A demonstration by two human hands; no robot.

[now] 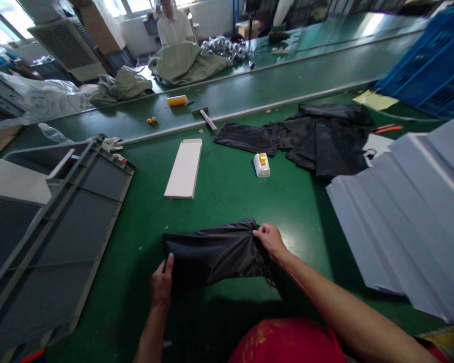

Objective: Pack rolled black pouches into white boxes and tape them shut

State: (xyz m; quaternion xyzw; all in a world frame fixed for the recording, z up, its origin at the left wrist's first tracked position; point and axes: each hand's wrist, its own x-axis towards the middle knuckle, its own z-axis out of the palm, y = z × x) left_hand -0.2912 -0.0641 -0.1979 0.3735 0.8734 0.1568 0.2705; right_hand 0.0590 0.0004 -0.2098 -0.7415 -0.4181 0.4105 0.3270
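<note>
Closed on a black bag [215,254], both hands stretch it lengthwise over the green table [230,201]; whether its underside touches the tabletop I cannot tell. Left hand [162,282] grips the bag's end at 9 o'clock, thumb laid on top. Right hand [270,241] pinches the gathered edge at 2 o'clock, creases fanning from the fingertips, and loose cords hang at 4 o'clock. Taking the bag as the clock's centre, a flat white box [184,169] lies at 11 o'clock and a small white holder [262,167] with a yellow top at 1. More black bags [336,146] lie heaped at 2 o'clock, with a blue crate [419,65] farther out. Pale grey boards [404,212] stand at 3, a grey crate [87,201] at 9.
</note>
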